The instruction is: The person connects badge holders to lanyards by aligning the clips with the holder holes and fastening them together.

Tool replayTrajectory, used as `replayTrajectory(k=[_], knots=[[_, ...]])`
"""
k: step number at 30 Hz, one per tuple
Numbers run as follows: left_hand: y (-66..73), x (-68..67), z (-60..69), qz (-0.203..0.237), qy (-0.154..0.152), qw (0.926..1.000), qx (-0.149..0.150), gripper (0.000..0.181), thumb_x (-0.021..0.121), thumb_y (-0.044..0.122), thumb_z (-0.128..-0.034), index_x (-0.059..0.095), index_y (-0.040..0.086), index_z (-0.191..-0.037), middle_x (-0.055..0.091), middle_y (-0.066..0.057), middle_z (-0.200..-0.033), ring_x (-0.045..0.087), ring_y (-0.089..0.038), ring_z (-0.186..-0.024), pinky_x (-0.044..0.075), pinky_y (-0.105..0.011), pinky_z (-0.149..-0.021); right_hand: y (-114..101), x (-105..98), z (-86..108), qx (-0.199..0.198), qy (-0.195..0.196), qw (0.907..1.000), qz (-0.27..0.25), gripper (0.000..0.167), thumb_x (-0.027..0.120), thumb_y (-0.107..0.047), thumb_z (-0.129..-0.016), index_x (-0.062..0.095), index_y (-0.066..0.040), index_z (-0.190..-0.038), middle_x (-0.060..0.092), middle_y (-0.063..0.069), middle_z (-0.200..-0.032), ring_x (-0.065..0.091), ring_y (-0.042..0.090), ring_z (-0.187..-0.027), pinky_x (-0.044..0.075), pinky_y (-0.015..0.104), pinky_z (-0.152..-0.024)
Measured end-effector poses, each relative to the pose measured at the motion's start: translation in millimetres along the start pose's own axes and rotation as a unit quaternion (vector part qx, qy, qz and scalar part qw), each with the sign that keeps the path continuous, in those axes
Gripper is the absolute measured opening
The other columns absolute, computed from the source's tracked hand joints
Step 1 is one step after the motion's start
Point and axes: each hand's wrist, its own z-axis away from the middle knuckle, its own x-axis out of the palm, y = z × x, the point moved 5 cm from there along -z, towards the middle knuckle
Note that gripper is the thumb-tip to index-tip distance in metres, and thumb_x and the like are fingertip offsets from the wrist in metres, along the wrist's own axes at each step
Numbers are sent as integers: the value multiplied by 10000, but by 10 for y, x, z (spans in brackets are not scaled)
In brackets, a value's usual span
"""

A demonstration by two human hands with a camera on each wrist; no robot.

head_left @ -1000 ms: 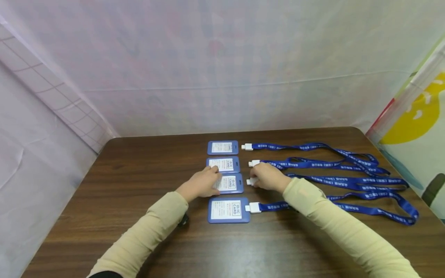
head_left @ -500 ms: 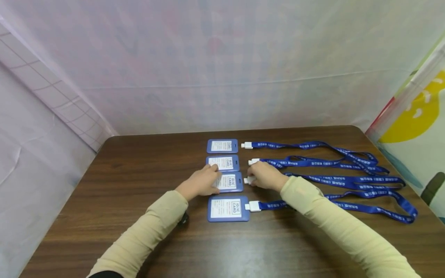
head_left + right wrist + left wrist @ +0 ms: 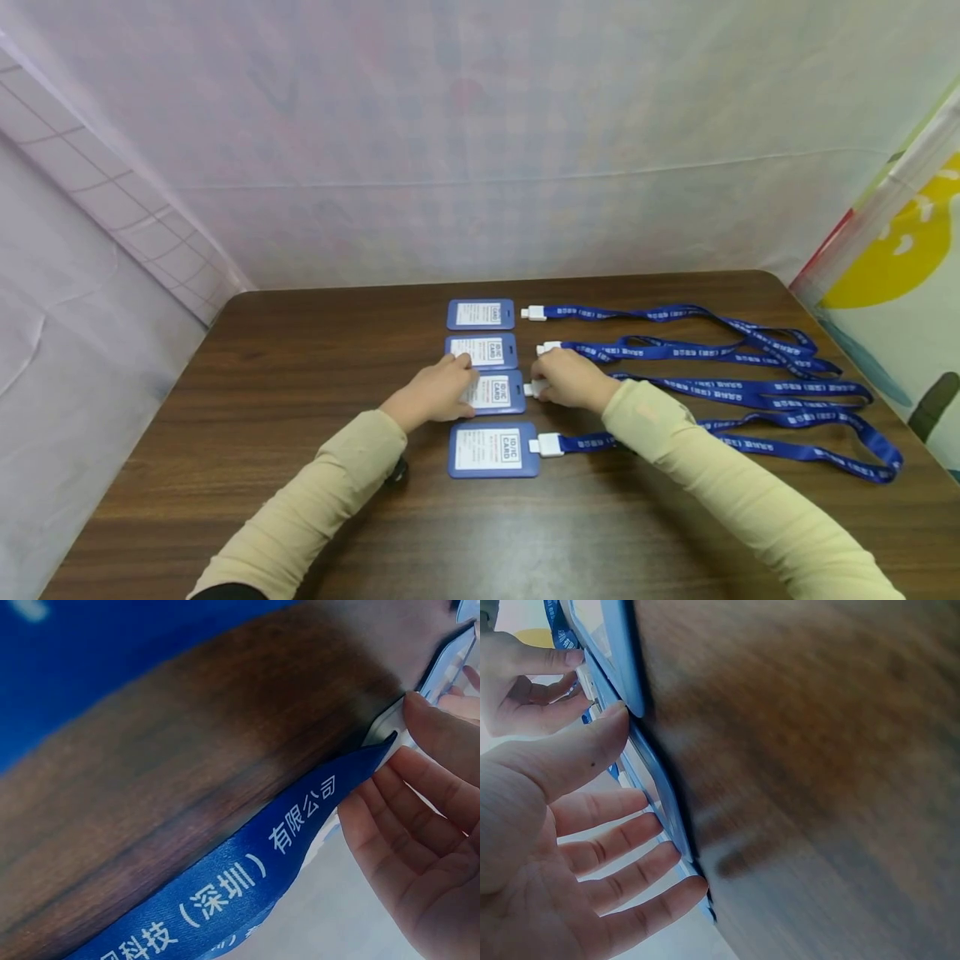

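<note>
Clip (image 3: pixel 535 389) pinched by right hand (image 3: pixel 576 379) has been shifted left to right edge of second-nearest badge (image 3: pixel 498 394); badge's left end touched by left hand (image 3: pixel 435 392), fingers spread. Alignment apparently gained; joining not seen finished.

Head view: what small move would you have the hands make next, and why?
I'd probably slide the white clip slightly toward the slotted end of the second-nearest card holder. The right hand pinches that clip close beside the slotted end, and the left hand rests at the holder's opposite end, perhaps steadying it. The nearest clip already meets the nearest holder.
</note>
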Motion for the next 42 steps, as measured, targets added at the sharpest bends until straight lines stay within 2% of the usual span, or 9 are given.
replayTrajectory(k=[14,22,31,42], knots=[[28,-22,-10,-4,-115,9999,-5,481,725,313,-765,599,19,-1124,513,-113,-1051,474,-226,-917,487,-322,-763,-26,-17,7,94,-31,10000,3,132,756,-88,-711,685,-34,-809,618,38,-735,552,151,-656,494,293,-632],[40,-10,-32,18,-7,10000,65,431,741,283,-751,623,8,-1061,518,-130,-1035,472,-246,-913,479,-337,-784,-31,-22,-1,-290,239,9993,67,123,766,-63,-673,646,-55,-700,568,2,-647,506,143,-592,458,281,-568],[51,6,-28,40,-48,10000,16,416,741,277,-754,626,10,-1052,515,-136,-1057,467,-247,-929,489,-343,-766,-36,4,-18,-301,177,9994,71,114,763,-65,-675,658,-46,-714,587,19,-667,524,149,-611,472,283,-595],[51,-1,-25,80,-94,9999,26,381,741,266,-755,634,12,-1019,506,-130,-1030,446,-238,-914,481,-327,-763,-66,-12,-25,-544,225,9979,268,120,761,-71,-669,643,-53,-672,556,8,-626,493,151,-580,443,287,-556]])
